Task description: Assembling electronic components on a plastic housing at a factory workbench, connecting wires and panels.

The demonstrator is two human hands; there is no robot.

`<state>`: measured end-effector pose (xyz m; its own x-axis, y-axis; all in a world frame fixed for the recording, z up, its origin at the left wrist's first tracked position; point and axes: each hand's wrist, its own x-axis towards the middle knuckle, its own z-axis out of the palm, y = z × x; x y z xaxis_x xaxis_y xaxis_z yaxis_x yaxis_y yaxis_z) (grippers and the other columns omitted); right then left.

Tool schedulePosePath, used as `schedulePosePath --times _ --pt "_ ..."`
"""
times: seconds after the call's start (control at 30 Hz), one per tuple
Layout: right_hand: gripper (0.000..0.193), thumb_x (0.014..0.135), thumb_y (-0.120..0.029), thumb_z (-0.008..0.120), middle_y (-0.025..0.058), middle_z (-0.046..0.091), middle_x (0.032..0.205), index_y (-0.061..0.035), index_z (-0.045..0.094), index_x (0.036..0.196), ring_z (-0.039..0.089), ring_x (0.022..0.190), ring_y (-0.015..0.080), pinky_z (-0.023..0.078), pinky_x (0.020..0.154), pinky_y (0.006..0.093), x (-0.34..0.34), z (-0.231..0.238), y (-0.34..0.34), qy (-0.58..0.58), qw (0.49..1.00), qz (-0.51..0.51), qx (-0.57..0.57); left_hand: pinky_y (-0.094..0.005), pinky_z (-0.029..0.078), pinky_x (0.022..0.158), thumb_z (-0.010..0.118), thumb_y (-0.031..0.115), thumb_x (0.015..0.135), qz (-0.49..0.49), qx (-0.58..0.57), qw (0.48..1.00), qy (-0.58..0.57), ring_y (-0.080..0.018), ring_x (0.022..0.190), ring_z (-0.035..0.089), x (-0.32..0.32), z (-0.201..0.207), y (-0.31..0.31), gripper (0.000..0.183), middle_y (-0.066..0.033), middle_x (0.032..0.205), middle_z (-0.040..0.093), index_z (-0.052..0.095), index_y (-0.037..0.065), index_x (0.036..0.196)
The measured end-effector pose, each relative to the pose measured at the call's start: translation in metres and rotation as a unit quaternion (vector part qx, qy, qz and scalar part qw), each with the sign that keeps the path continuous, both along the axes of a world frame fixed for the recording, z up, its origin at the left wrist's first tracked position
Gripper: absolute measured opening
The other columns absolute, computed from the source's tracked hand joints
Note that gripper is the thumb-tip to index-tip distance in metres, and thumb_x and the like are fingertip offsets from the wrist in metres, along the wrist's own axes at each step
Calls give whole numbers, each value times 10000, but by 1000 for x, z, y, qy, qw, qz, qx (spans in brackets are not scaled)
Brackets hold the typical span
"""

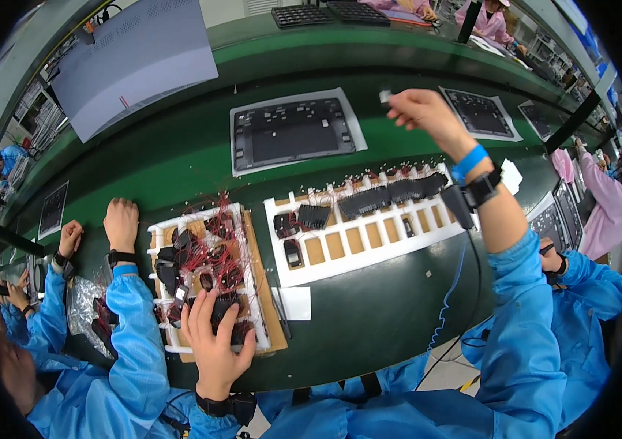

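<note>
Your right hand (428,111) pinches a small whitish piece (385,96), blurred, in its fingertips above the dark green bench (355,314); holding it by the fingertips probably keeps most of it uncovered. Your left hand (219,344) is wide, fingers spread over black parts with thin red wires (168,278) in the left white foam tray (241,227), perhaps to steady the loose tangle. The slots of the right white foam tray (347,258) likely serve to keep its parts in rows.

The flat black rectangular panel (295,133) lies on a pale sheet, likely to guard its surface, with bare bench between it and your right hand. Your left side is tighter: a co-worker's hand (121,223) rests just beyond the left tray's corner. Mind the coiled blue cord (443,314) near the bench's front edge.
</note>
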<state>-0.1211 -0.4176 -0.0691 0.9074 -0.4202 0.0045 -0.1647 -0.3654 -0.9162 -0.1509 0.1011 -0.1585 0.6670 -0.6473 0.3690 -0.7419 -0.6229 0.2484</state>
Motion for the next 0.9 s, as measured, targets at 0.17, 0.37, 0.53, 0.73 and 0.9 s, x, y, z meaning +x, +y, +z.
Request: schedulePosePath --times 0.17,0.37,0.53,0.73,0.9 --pt "236 988 -277 670 1 701 906 -45 704 1017 609 762 61 478 664 210 48 -25 10 35 996 31 75 -586 277 1128 715 347 736 12 -36 999 -23 -395 1320 490 1 -9 1 524 -190 1398 548 651 81 1183" --pt "205 966 -219 664 20 703 833 -22 715 994 616 713 69 502 624 230 107 -33 18 120 991 -2 -57 -590 285 1115 689 393 743 3 -59 998 16 -403 1294 512 3 -11 8 517 -195 1367 575 651 97 1166" --pt "244 908 -234 700 48 724 766 7 737 914 665 660 98 546 625 248 144 -41 4 146 975 -39 -165 -532 307 1102 718 386 700 7 -87 996 32 -328 1262 557 6 -11 7 456 -137 1325 627 725 136 1081" --pt "292 852 -296 686 108 747 816 -25 756 936 727 739 205 581 761 309 161 -42 32 275 912 -35 -301 -498 319 1089 703 391 704 11 -104 993 53 -285 1242 573 9 -8 12 406 -111 1289 654 745 146 1025" --pt "366 772 -337 693 170 742 1063 -97 757 1042 695 1031 367 553 929 407 170 -52 41 273 855 -40 -439 -489 326 1082 699 392 710 6 -111 992 64 -276 1239 575 10 -10 14 382 -102 1284 660 743 145 998"
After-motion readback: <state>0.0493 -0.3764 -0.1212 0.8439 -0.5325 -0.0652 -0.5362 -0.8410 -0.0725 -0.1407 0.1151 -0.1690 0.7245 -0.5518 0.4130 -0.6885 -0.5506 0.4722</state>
